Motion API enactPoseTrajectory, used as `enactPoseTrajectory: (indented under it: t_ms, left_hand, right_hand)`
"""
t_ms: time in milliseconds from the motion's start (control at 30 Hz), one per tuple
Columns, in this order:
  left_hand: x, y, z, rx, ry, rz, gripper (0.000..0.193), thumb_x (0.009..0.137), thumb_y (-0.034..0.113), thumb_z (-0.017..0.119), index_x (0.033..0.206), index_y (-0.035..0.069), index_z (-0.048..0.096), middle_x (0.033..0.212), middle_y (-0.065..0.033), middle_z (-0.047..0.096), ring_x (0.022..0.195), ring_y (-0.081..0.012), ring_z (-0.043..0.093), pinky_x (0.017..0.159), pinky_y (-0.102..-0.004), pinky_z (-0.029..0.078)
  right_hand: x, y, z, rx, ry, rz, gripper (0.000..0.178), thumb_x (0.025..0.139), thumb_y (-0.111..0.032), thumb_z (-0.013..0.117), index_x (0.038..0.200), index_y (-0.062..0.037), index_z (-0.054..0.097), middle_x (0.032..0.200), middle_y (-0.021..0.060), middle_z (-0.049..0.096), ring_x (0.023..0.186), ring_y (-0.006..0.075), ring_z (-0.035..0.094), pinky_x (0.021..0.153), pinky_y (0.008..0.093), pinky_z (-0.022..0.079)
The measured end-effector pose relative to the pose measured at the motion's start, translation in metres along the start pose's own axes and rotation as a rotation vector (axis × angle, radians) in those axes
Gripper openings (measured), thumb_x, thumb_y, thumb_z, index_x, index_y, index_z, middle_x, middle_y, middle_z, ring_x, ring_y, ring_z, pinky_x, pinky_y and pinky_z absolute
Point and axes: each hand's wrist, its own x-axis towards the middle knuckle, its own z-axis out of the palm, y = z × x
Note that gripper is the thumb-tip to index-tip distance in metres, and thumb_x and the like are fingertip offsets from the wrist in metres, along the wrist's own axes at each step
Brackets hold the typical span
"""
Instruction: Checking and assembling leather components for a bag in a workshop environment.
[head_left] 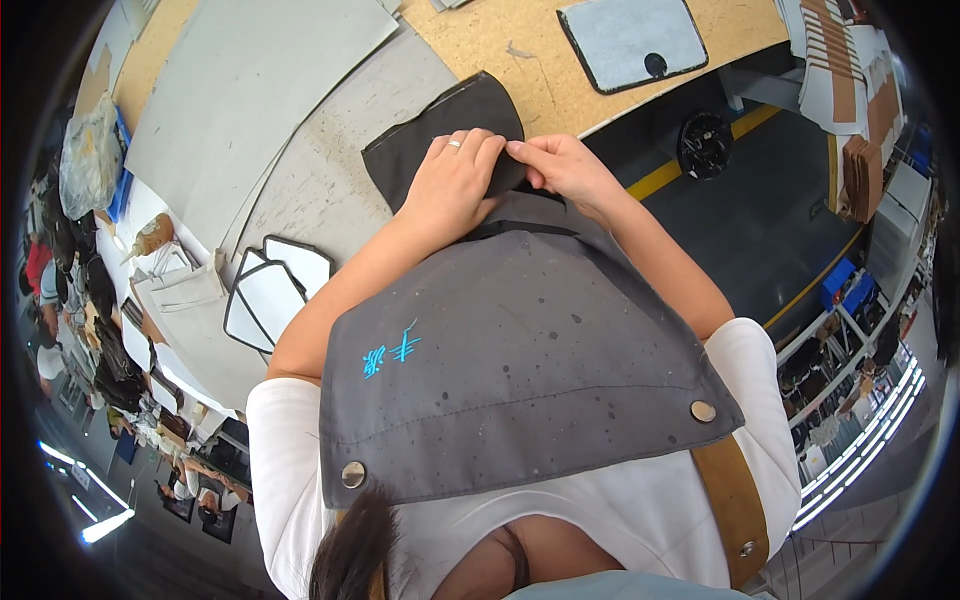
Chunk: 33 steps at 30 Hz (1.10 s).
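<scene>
One black piece [490,108] of flexible sheet material, matte and dark, with a rounded upper-right corner and a straighter, faintly ragged upper-left edge, lies at the near side of the bench, just beyond the apron [530,330]. I see two bare hands on it. The left hand [450,185] lies across its middle, fingers side by side and gently bent, thumb set apart; whether those fingertips grip anything, I cannot tell. The right hand [572,172] has thumb and forefinger drawn together in a pinch at the piece's right edge, its other fingers curled inward. The piece thus extends beyond the left fingers and meets the right fingertips at its margin

I count one ring [455,143], smooth and metallic, on the left hand. The apron is dark grey cloth, speckled, with blue embroidery [388,350] and two round metal studs at its upper corners

Around the hands: one large, smooth grey sheet [240,90] over a worn, scuffed grey surface [300,190]; one tan board [560,110] of fine-grained texture; on that board, one pale panel [620,45], black-edged, with one dark disc [654,65] near its border. Beside the left forearm I make out at least two white panels [280,295], black-rimmed and overlapping; their exact number is unclear
</scene>
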Motion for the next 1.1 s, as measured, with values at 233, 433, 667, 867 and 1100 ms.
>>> enactPoseTrajectory:
  t_ms: [233,433,667,867,1100]
  left_hand:
    - [-0.014,0.008,-0.081,-0.358,0.186,-0.259,0.02,0.076,-0.009,0.057,0.094,0.001,0.057,0.09,-0.0096,0.061,0.085,-0.0199,0.059,0.076,-0.0284,0.044]
    - [-0.043,-0.009,-0.118,-0.89,0.392,-0.442,0.016,0.082,0.003,0.062,0.098,0.003,0.056,0.083,-0.0008,0.057,0.076,-0.0088,0.054,0.069,-0.0217,0.043]
    - [-0.05,-0.022,-0.126,-1.031,0.45,-0.293,0.018,0.081,0.003,0.063,0.097,0.004,0.056,0.09,-0.0013,0.057,0.085,-0.01,0.053,0.075,-0.0234,0.041]
    - [-0.045,-0.024,-0.128,-1.045,0.475,-0.266,0.019,0.079,0.004,0.064,0.097,0.004,0.057,0.091,-0.0014,0.057,0.086,-0.0102,0.052,0.076,-0.0242,0.041]
    - [-0.04,-0.021,-0.131,-1.063,0.43,-0.255,0.017,0.08,0.007,0.064,0.095,0.005,0.056,0.088,-0.0006,0.058,0.085,-0.0099,0.053,0.075,-0.024,0.041]
  right_hand:
    - [0.002,-0.068,-0.018,-0.431,0.178,-1.077,0.023,0.086,-0.014,0.055,0.107,-0.0069,0.059,0.099,0.006,0.06,0.099,0.0169,0.053,0.089,0.0297,0.04]
    - [-0.011,-0.118,0.001,-0.426,-0.219,-1.052,0.017,0.082,-0.009,0.06,0.099,-0.0046,0.061,0.094,0.0047,0.061,0.092,0.0169,0.054,0.084,0.0296,0.041]
    - [-0.018,-0.137,0.018,-0.373,-0.285,-1.049,0.01,0.08,-0.003,0.062,0.09,-0.0037,0.062,0.087,0.0034,0.06,0.086,0.0141,0.053,0.076,0.0272,0.04]
    - [-0.017,-0.138,0.022,-0.318,-0.343,-1.127,0.007,0.08,-0.002,0.062,0.087,-0.0035,0.06,0.083,0.0023,0.057,0.086,0.0129,0.052,0.078,0.0263,0.04]
    - [-0.029,-0.143,0.03,-0.401,-0.322,-1.102,0.011,0.079,0.0,0.062,0.089,-0.0027,0.059,0.088,0.0039,0.057,0.086,0.0143,0.052,0.078,0.0278,0.04]
